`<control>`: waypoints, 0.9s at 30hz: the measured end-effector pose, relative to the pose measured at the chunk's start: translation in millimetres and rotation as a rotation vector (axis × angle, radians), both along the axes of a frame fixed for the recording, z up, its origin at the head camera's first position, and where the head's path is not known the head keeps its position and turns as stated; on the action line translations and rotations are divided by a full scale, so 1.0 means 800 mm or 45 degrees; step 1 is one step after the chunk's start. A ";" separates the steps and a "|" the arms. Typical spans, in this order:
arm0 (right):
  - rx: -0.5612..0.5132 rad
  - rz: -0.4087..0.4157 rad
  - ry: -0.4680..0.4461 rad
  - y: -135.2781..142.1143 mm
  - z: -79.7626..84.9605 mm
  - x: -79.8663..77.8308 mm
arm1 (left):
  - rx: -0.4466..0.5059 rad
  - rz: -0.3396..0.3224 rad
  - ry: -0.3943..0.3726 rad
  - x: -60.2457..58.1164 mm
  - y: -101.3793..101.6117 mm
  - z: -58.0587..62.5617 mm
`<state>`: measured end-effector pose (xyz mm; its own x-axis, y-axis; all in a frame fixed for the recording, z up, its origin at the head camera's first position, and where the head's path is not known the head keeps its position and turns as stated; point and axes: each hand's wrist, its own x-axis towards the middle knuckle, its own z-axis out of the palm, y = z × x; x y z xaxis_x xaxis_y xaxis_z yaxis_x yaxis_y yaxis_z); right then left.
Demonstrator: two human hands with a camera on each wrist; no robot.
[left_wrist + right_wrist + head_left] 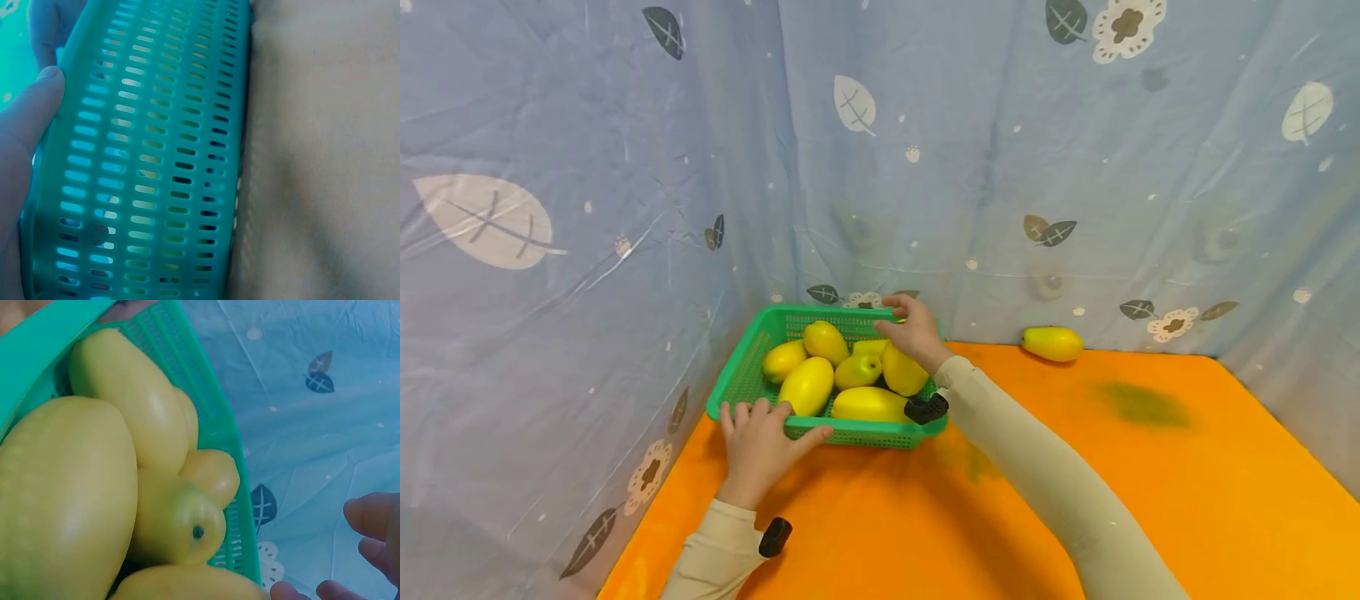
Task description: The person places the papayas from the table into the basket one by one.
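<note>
A green slotted plastic basket (752, 342) holds several yellow papayas (807, 386), also seen close up in the right wrist view, where one papaya (194, 519) shows a dark stem spot. My left hand (760, 454) grips the basket's near left rim, fingers over the edge and thumb (34, 109) against it. Above the basket's right end is my right hand (917, 333), its fingers spread and holding nothing. In the right wrist view its fingers (372, 515) stand apart from the fruit, beyond the rim. One papaya (902, 371) lies under this hand.
A single papaya (1052, 343) lies on the orange tabletop (1075, 467) at the back, right of the basket. Blue patterned curtains (962, 167) close off the back and both sides, and the basket stands close to the back left corner.
</note>
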<state>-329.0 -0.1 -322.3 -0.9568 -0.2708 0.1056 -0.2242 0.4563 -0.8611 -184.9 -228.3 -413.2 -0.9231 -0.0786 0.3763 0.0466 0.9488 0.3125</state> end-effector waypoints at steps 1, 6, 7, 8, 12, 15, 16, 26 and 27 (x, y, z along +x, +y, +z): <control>-0.009 -0.007 -0.002 0.003 0.000 0.000 | 0.000 -0.004 0.003 0.000 0.000 -0.001; -0.030 -0.036 -0.027 0.023 0.001 -0.002 | 0.007 -0.008 -0.004 0.001 0.001 -0.004; -0.029 -0.045 -0.033 0.029 0.003 -0.002 | 0.010 -0.008 -0.009 0.001 0.001 -0.004; -0.029 -0.056 -0.041 0.036 0.005 -0.003 | 0.014 -0.007 -0.012 0.000 0.001 -0.004; -0.088 -0.098 -0.070 0.078 0.016 -0.004 | 0.026 -0.009 -0.026 0.000 0.001 0.001; -0.148 -0.150 -0.085 0.123 0.017 -0.007 | 0.029 -0.012 -0.030 -0.001 0.000 0.002; -0.158 -0.174 -0.091 0.140 0.017 -0.007 | 0.033 -0.014 -0.030 -0.001 0.000 0.002; -0.294 -0.497 -0.208 0.284 -0.013 0.001 | 0.041 -0.029 -0.059 -0.003 -0.004 0.005; -0.299 -0.527 -0.223 0.294 -0.018 0.002 | 0.041 -0.031 -0.065 -0.003 -0.004 0.005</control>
<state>-327.6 234.8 -336.5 -0.9877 0.1467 -0.0538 0.0917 0.2656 -0.9597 -187.0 -231.3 -409.5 -0.9430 -0.0669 0.3260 0.0530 0.9369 0.3456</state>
